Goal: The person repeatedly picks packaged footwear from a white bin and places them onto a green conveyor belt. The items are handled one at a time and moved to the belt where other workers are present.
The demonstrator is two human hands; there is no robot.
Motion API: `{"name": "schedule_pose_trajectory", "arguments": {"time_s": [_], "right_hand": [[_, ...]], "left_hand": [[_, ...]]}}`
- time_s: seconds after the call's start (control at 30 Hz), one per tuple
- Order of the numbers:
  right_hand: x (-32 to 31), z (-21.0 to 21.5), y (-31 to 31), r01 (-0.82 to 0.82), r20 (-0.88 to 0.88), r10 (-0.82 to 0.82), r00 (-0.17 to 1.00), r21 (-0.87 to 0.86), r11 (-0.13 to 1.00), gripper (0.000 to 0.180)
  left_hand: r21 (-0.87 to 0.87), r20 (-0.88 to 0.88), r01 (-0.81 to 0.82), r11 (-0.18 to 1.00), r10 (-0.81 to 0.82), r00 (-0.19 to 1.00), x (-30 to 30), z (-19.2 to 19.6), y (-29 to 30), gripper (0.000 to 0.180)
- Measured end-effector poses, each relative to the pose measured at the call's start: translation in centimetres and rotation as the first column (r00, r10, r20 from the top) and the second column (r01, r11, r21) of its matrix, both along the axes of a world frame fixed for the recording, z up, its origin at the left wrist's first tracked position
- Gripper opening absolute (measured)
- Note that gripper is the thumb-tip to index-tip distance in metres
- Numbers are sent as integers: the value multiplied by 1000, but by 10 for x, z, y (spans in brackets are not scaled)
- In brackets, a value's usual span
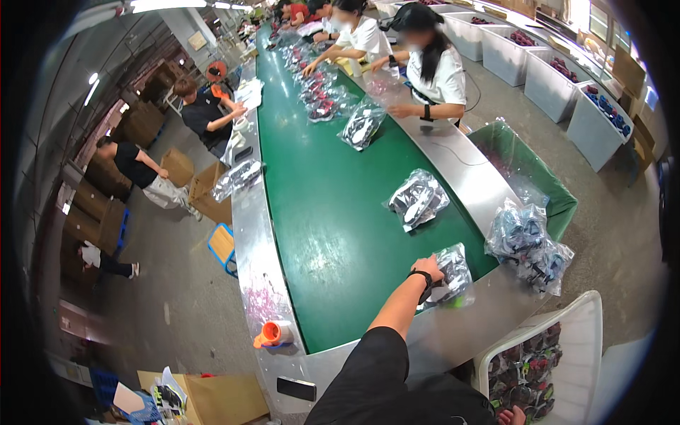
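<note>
My left hand [427, 268], with a dark band at the wrist, reaches over the near right end of the green conveyor belt [326, 262]. Its fingers are closed on the near-left side of a clear plastic bag [453, 273] with dark and grey items inside; their kind is unclear. Farther up the belt lies a similar bag [416, 200]. At the lower edge, my right hand [511, 416] shows only partly, fingers apart, beside dark red and grey items [528, 368] in a white bin [595, 319]. Nothing shows in that hand.
More clear bags [525, 237] are piled on the right corner. An orange cup [273, 334] and a phone [296, 388] rest on the metal edge. Co-workers [435, 71] stand along both sides. A green-lined container [563, 209] and white tubs [591, 134] are at right.
</note>
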State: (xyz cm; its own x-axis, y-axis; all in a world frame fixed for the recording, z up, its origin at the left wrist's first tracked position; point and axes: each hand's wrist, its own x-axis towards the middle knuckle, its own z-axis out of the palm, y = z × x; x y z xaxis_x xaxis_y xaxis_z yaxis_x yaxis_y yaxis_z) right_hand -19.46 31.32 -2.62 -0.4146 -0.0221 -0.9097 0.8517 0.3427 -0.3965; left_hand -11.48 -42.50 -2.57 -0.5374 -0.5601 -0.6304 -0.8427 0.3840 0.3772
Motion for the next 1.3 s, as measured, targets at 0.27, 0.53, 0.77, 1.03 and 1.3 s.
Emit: {"name": "schedule_pose_trajectory", "arguments": {"time_s": [0.27, 0.53, 0.77, 1.03, 1.3], "right_hand": [[-59, 1, -45, 24, 304, 99, 948, -375, 927, 55], [-155, -63, -82, -561, -25, 564, 825, 79, 824, 51], [-163, -66, -124, -696, -215, 688, 693, 49, 717, 45], [-136, -86, -61, -754, -159, 744, 649, -5, 657, 27], [-73, -42, -27, -492, -307, 407, 860, -294, 819, 18]], "left_hand": [[345, -153, -436, 831, 508, 848, 72, -14, 49, 86], [50, -793, -724, 688, 468, 389, 152, 60, 168, 69], [238, -744, -551, 800, 515, 426, 241, 6, 235, 54], [16, -736, -759, 650, 522, 431, 206, -9, 240, 95], [821, -397, -520, 235, 890, -224, 148, -14, 218, 56]]}}
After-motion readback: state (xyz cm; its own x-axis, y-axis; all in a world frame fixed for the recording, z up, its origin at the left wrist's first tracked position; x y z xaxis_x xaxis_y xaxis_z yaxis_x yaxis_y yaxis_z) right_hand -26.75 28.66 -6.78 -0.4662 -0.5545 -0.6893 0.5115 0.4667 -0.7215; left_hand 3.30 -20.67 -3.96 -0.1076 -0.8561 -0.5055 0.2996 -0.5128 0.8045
